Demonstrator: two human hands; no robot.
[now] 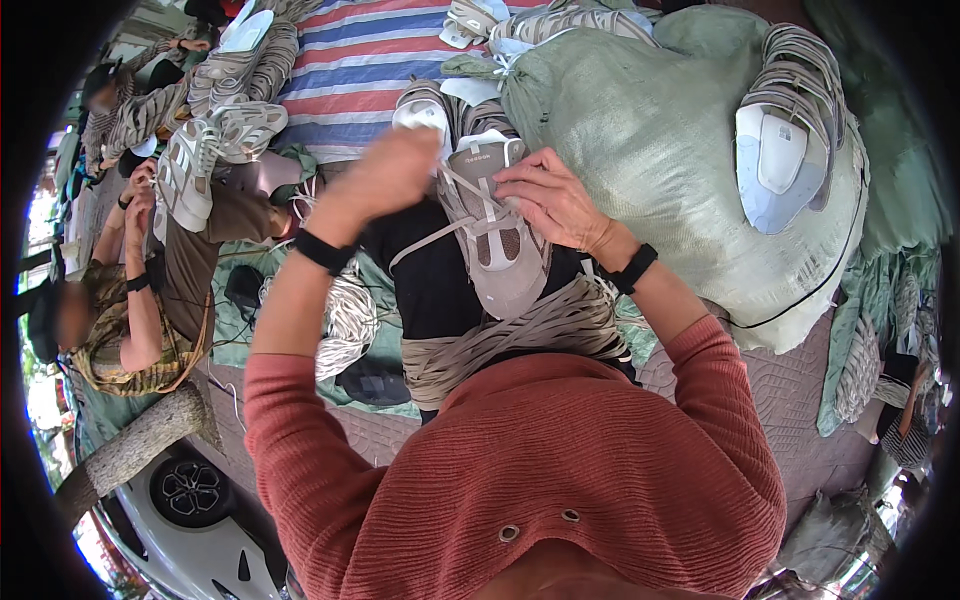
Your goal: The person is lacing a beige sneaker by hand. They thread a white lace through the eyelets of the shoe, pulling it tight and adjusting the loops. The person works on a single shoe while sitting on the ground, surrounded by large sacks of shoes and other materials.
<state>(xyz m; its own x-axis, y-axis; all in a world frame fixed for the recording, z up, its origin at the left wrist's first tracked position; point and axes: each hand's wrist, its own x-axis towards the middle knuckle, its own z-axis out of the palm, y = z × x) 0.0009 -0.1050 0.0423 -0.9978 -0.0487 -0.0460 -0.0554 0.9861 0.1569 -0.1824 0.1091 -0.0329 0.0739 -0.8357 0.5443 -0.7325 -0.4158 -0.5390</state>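
A grey-beige shoe upper (503, 277) rests across my lap, toe toward me, with a flat beige shoelace (424, 243) trailing from it to the left. At its right eyelet edge, my right hand (556, 203) is closed, thumb and fingers pinching the upper. My left hand (398, 172) is raised beside the tongue, blurred by motion. Its fingers look closed on a stretch of lace that runs taut to the eyelets. A thick bundle of beige laces (520, 325) is wrapped round my thighs. More uppers with white insides (424, 112) lie just beyond.
A big pale-green sack (640, 130) at right carries a stack of uppers (785, 150). Striped sheeting (345, 75) spreads ahead. White cord (347, 325) is heaped at left, near a seated co-worker (130, 310) with shoe uppers (190, 175). A log (135, 450) and a car (190, 530) stand lower left.
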